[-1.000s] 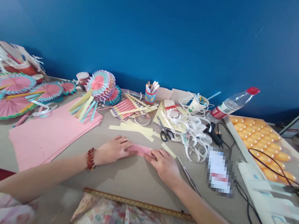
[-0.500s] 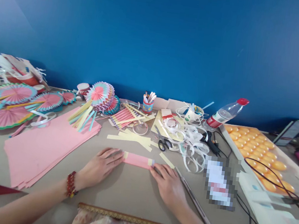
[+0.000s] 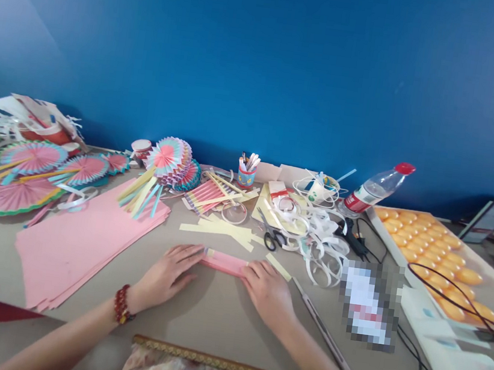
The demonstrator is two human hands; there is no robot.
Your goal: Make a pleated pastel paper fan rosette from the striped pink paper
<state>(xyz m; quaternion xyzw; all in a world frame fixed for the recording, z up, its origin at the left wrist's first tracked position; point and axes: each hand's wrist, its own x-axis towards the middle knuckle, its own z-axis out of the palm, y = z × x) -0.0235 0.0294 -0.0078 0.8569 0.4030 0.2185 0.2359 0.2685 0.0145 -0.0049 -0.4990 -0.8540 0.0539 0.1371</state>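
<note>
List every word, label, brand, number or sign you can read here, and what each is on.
No text is legible.
Red-and-white label on the bottle: too small and blurred to read.
Pixelated item: masked, unreadable.
Upright panel at far right: any print is too blurred to read.
Folded pink paper: no writing visible.

My left hand (image 3: 166, 274) and right hand (image 3: 269, 294) rest their fingers on opposite ends of a pink strip (image 3: 224, 263). Beyond it lie yellow strips (image 3: 223, 229) and scissors (image 3: 267, 229); pink sheets (image 3: 84, 242) spread to my left on the table (image 3: 211, 320).
</note>
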